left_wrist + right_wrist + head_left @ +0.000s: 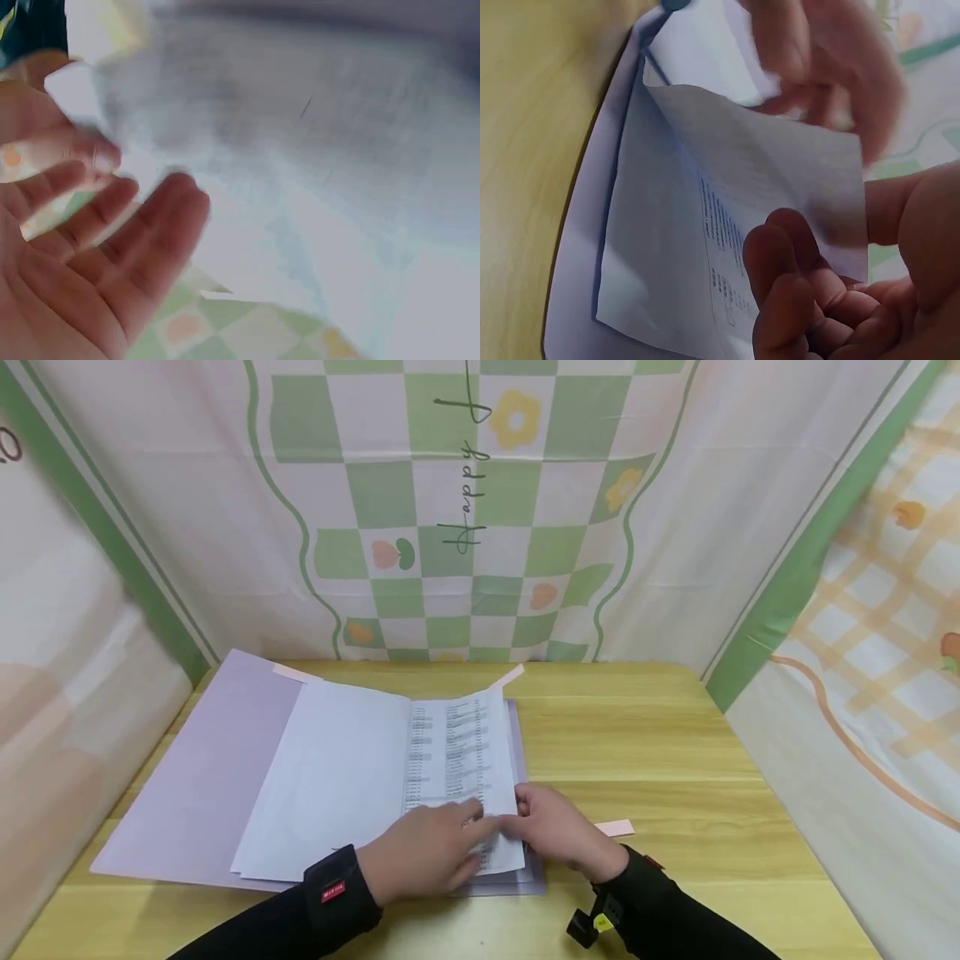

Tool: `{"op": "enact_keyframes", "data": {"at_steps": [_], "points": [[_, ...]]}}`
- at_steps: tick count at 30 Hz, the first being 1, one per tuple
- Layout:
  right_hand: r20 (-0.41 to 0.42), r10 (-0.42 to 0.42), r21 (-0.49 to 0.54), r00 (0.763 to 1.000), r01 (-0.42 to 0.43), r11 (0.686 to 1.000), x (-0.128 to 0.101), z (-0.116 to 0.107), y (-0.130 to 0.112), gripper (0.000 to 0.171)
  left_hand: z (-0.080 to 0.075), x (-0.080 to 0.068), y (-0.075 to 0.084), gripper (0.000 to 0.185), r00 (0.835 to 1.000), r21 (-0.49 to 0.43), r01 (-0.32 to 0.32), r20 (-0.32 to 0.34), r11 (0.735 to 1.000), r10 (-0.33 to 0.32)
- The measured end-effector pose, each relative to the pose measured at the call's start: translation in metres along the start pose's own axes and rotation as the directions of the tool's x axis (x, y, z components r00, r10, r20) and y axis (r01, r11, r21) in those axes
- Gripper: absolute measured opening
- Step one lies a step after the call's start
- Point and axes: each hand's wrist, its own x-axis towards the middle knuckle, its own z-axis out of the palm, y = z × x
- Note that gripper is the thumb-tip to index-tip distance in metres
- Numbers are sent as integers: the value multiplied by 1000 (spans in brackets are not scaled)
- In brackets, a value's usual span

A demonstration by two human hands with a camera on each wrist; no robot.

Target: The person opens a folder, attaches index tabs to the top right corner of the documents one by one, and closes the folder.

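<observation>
Print on page (459, 743) just beyond left hand (423, 852): too small to read in head view, blurred in left wrist view. Page's lower lines: partly covered by left hand. Right hand (562, 831): some fingers hidden under page edge in head view. Pink strip (617, 828) right of right hand: one end hidden behind it. Left hand in right wrist view: blurred, cut off by top edge. Black sleeves (251, 918) behind hands: cut off by head view's bottom edge. Counter (622, 727) under hands: cut off there too.

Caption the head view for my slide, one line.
Right hand pinches a white printed paper page, left hand over it, in an open pale purple folder on a yellowish wooden table.
</observation>
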Motion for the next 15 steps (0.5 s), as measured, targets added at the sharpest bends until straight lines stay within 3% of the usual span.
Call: {"op": "enact_keyframes", "data": {"at_steps": [3, 6, 11, 15], "points": [[-15, -34, -77, 999, 32, 997, -5, 1, -3, 28, -10, 11, -1, 53, 996, 100, 79, 25, 992, -81], [-35, -79, -175, 996, 72, 982, -12, 3, -6, 27, -19, 26, -4, 59, 995, 200, 71, 53, 977, -83], [-9, -155, -245, 988, 148, 958, -17, 7, -14, 25, -29, 42, -15, 51, 997, 341, -70, 50, 938, 56], [46, -177, -215, 983, 182, 959, -21, 6, -17, 34, -35, 48, -21, 26, 990, 412, -140, 78, 900, 118]]}}
